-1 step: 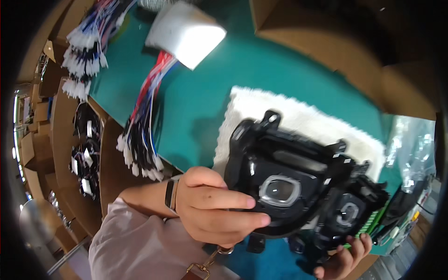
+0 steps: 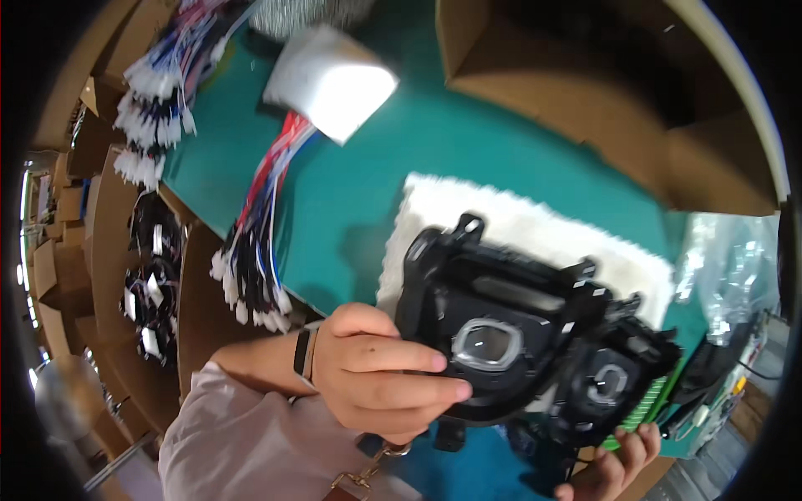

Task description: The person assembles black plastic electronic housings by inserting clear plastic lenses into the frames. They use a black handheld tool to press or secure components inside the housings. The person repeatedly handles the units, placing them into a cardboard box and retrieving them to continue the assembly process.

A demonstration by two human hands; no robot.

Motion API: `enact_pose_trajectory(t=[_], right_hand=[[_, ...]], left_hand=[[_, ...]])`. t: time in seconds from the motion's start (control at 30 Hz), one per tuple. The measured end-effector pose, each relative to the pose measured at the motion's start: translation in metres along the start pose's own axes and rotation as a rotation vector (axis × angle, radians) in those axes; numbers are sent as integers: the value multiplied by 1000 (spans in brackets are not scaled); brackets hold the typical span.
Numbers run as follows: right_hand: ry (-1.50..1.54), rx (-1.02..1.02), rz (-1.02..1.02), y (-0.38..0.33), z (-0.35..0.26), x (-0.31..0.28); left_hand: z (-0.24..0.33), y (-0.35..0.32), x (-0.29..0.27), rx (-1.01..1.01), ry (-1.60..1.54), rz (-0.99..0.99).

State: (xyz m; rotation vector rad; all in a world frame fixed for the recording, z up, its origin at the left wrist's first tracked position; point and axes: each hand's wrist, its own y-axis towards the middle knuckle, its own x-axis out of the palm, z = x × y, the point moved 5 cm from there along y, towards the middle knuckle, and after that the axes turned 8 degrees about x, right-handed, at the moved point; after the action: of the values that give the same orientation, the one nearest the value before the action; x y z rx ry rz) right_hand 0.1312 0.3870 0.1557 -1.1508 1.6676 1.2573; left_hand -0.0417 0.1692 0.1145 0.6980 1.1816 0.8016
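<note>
A black headlight housing [image 2: 510, 334] with two clear-framed lenses, a large one and a smaller one, is held tilted over a white cloth [image 2: 443, 200]. My left hand [image 2: 376, 376] grips its left side, two fingers stretched over the front beside the larger lens, the thumb along the edge. At the lower right, my right hand [image 2: 618, 468] curls its fingers around the housing's lower end, below the smaller lens. Part of that hand's grip is hidden. A bright green ribbed piece [image 2: 643, 409] shows between the housing and the right fingers.
The green table [image 2: 351, 200] carries a wire bundle [image 2: 267, 200] with white connectors, partly under a white pouch [image 2: 334, 83]. More wire bundles [image 2: 159, 100] lie far left. An open carton [image 2: 543, 100] stands far right, a clear plastic bag [image 2: 727, 267] below it. A box of black parts [image 2: 154, 284] is at left.
The view has shifted slightly, so things on the table sit lower in the picture. The headlight housing and both hands have moved a little left; both grips stay the same.
</note>
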Motion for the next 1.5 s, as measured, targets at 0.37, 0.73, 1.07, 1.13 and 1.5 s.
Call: enact_pose_trajectory(t=[0.37,0.73,1.07,1.13,1.5], right_hand=[[71,279,-252,245,45,35],[-371,120,34,314,54,128],[-372,128,238,329,76,89],[-332,100,317,323,87,119],[-116,160,-278,252,65,95]], left_hand=[[0,22,-7,-101,-182,-185],[4,7,-36,-255,-107,-247],[-121,139,55,-570,-71,-658],[-155,159,94,-529,182,-1004],[-164,142,110,-492,281,-947]])
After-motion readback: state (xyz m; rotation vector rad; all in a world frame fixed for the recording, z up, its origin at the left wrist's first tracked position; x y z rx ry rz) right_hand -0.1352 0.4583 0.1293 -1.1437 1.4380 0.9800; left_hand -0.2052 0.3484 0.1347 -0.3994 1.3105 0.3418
